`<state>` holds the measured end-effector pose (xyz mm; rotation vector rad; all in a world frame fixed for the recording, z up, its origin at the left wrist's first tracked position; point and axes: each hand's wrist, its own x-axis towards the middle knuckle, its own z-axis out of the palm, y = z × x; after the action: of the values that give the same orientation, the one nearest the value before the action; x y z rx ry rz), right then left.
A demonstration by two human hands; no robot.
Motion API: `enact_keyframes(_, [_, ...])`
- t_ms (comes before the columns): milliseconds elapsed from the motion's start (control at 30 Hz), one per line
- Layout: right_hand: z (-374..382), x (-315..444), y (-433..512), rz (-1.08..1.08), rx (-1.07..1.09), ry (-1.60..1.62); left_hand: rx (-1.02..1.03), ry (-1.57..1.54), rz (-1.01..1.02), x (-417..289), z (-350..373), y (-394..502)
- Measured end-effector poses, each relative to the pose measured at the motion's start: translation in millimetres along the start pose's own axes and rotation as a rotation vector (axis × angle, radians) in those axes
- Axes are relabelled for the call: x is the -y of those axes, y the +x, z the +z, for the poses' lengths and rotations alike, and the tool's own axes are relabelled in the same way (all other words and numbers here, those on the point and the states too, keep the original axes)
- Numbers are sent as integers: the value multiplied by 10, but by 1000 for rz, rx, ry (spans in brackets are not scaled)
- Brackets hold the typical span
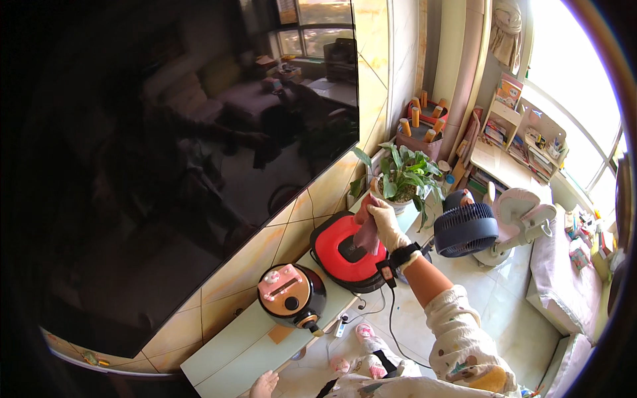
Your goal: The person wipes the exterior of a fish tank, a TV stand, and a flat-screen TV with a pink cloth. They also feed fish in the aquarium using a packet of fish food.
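A pinkish-brown cloth (367, 234) hangs from my right hand (388, 224), which wears a pale glove and a black wrist strap with a cable. The cloth hangs over a red and black square appliance (332, 261) on the glass-topped cabinet. Low in the view, by the cabinet's front edge, my bare left hand (265, 384) is partly visible with nothing seen in it. Between the hands stands a black round cooking appliance (314, 293) with a pink tissue-box cover (281, 282) on its lid.
A large television (199, 174) covers the wall at left. A potted plant (405, 174) stands beyond the red appliance. To the right are a dark blue fan (465, 230), a child's desk with shelves (507, 161) and a sofa (567, 283). Cables (393, 323) run near my slippered feet (365, 332).
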<state>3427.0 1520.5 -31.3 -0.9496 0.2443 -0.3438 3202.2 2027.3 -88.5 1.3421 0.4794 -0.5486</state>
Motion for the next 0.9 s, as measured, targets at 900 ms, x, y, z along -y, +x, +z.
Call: enact_keyframes(900, [-632,-590,2901,-816,-433,-889,-245,273,-60,-511,1035,112])
